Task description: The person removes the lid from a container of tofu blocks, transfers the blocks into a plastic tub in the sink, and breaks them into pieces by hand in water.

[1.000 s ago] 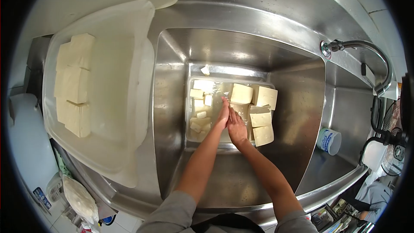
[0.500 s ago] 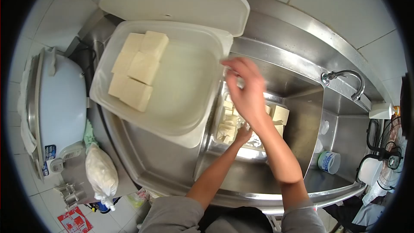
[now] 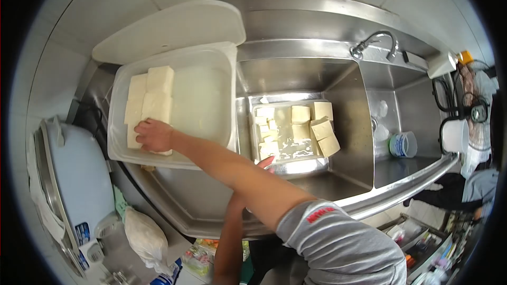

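Observation:
My right hand reaches across into a large white plastic tub. Its fingers curl over the nearest tofu block, gripping it. Several more pale tofu blocks lie in rows at the tub's left side, in cloudy liquid. My left hand is at the near edge of a shallow tray in the sink, mostly hidden beneath my right forearm; only a few fingertips show. Larger tofu blocks sit at the tray's right, and smaller cut pieces lie at its left.
The tub's lid leans behind it. A faucet rises at the back right, over a second basin holding a plastic cup. Left of the sink are a light-blue rounded appliance and a tied white bag.
My right hand has moved left from above the tray to the tofu in the tub and taken hold of a block. My left hand has drawn back toward the tray's near edge. The view has shifted.

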Tool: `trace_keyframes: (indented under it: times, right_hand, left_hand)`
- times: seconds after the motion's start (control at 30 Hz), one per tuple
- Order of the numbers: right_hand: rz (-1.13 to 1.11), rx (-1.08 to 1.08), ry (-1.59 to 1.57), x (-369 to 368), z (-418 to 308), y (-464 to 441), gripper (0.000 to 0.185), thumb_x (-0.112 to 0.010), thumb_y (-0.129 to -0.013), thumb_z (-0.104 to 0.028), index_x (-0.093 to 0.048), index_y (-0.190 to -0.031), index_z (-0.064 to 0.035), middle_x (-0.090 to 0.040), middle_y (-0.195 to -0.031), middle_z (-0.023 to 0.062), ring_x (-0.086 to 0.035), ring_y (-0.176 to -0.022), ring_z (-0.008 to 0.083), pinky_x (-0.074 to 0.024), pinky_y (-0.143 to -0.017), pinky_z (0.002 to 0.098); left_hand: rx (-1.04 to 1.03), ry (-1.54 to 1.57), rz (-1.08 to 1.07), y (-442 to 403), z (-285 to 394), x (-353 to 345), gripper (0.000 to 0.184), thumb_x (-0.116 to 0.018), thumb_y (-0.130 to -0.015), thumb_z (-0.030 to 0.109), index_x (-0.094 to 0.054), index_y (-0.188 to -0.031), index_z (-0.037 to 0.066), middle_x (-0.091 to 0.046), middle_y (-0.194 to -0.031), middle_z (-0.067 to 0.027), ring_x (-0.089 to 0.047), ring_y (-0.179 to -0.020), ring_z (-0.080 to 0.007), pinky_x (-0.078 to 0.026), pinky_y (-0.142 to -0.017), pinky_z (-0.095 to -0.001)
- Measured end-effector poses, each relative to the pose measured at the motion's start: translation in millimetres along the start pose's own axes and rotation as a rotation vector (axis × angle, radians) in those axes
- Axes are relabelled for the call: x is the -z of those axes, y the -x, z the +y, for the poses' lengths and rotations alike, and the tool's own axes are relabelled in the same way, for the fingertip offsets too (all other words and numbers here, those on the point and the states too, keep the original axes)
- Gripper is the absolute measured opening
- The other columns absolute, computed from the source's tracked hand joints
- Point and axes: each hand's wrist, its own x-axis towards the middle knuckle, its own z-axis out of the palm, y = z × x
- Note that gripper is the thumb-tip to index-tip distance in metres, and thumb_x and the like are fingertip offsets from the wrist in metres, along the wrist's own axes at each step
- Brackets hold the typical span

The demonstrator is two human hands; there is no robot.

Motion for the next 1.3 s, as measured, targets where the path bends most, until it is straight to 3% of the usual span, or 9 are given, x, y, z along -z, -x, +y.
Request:
trace_keyframes:
  times: [0.1, 0.3, 0.53, 0.67, 0.77, 0.87, 0.97, 1.13, 1.3]
  right_hand:
    - [0.237, 0.167, 0.014, -25.0, 8.9, 7.2, 0.040, -0.039, -0.085, -0.044, -0.055, -0.108, -0.0156, -0.044, -0.120, 0.0029, -0.033, -0.120, 0.0194, -0.0225, -0.100, 0.0407]
    - [-0.094, 0.153, 0.008, -18.5, 13.8, 29.8, 0.048, -0.031, -0.087, -0.049, -0.044, -0.121, -0.0177, -0.039, -0.128, 0.0013, -0.025, -0.126, 0.0186, -0.0122, -0.104, 0.0445]
    - [-0.174, 0.109, 0.085, 2.4, 5.0, -3.7, 0.021, -0.052, -0.075, -0.033, -0.062, -0.082, -0.0155, -0.060, -0.092, -0.0010, -0.050, -0.097, 0.0182, -0.0357, -0.084, 0.0377]
    - [-0.152, 0.006, 0.173, -20.5, -3.8, -32.0, 0.015, -0.052, -0.071, -0.027, -0.062, -0.072, -0.0154, -0.060, -0.081, -0.0001, -0.055, -0.082, 0.0181, -0.0402, -0.075, 0.0342]
    - [0.015, 0.017, 0.017, -31.8, 7.2, -25.8, 0.022, -0.049, -0.076, -0.031, -0.062, -0.071, -0.0139, -0.059, -0.083, 0.0021, -0.054, -0.085, 0.0192, -0.0400, -0.077, 0.0345]
    - [-0.002, 0.090, 0.043, -27.6, 12.4, -14.1, 0.032, -0.047, -0.079, -0.040, -0.064, -0.081, -0.0134, -0.059, -0.090, 0.0031, -0.051, -0.095, 0.0198, -0.0403, -0.079, 0.0370]
    - [-0.274, 0.133, 0.084, 2.6, 11.2, -20.3, 0.044, -0.040, -0.082, -0.048, -0.065, -0.082, -0.0115, -0.058, -0.095, 0.0051, -0.049, -0.098, 0.0230, -0.0396, -0.081, 0.0377]
    - [-0.361, 0.248, -0.037, 16.8, 12.6, -26.1, 0.057, -0.032, -0.086, -0.051, -0.067, -0.075, -0.0070, -0.058, -0.097, 0.0107, -0.049, -0.097, 0.0267, -0.0377, -0.083, 0.0392]
    - [-0.836, 0.047, -0.129, 47.7, 5.6, -36.3, 0.045, -0.043, -0.080, -0.045, -0.063, -0.094, -0.0073, -0.058, -0.099, 0.0134, -0.049, -0.100, 0.0301, -0.0340, -0.089, 0.0408]
  left_hand:
    - [-0.192, -0.215, 0.011, 21.1, 1.6, 26.3, 0.040, -0.053, -0.084, 0.012, -0.043, -0.121, 0.000, -0.054, -0.104, -0.0038, -0.049, -0.093, -0.0082, -0.037, -0.083, -0.0225]
    - [0.059, -0.014, 0.061, 41.6, 13.0, 42.8, 0.023, -0.047, -0.089, 0.011, -0.048, -0.108, -0.002, -0.055, -0.101, -0.0012, -0.049, -0.092, -0.0078, -0.037, -0.082, -0.0223]
    - [0.100, -0.409, 0.025, 43.6, 27.5, 43.4, 0.027, -0.047, -0.086, 0.004, -0.047, -0.112, 0.000, -0.054, -0.105, -0.0023, -0.049, -0.097, -0.0103, -0.037, -0.085, -0.0247]
    - [0.093, -0.687, 0.027, 54.9, 4.8, 86.0, 0.039, -0.044, -0.082, 0.012, -0.043, -0.119, 0.001, -0.044, -0.123, -0.0196, -0.048, -0.105, -0.0312, -0.038, -0.090, -0.0338]
    - [0.344, -0.515, -0.164, 51.3, -5.6, 114.7, 0.055, -0.056, -0.083, 0.033, -0.038, -0.127, 0.006, -0.038, -0.130, -0.0175, -0.033, -0.121, -0.0262, -0.028, -0.100, -0.0354]
    - [0.240, -0.322, -0.136, 51.5, 10.0, 93.8, 0.041, -0.050, -0.087, 0.023, -0.041, -0.122, 0.002, -0.044, -0.121, -0.0107, -0.039, -0.112, -0.0180, -0.032, -0.094, -0.0298]
    - [0.129, -0.137, -0.089, 46.1, 36.0, 61.8, 0.030, -0.044, -0.091, 0.012, -0.044, -0.117, -0.001, -0.050, -0.113, -0.0038, -0.044, -0.104, -0.0097, -0.035, -0.088, -0.0242]
    - [0.072, -0.122, -0.090, 38.6, 28.8, 63.6, 0.034, -0.044, -0.091, 0.015, -0.042, -0.122, 0.001, -0.045, -0.124, -0.0091, -0.039, -0.116, -0.0153, -0.030, -0.096, -0.0278]
    - [0.009, -0.212, -0.163, 31.0, 11.5, 59.5, 0.038, -0.044, -0.091, 0.018, -0.039, -0.125, 0.001, -0.044, -0.126, -0.0125, -0.040, -0.117, -0.0184, -0.030, -0.097, -0.0294]
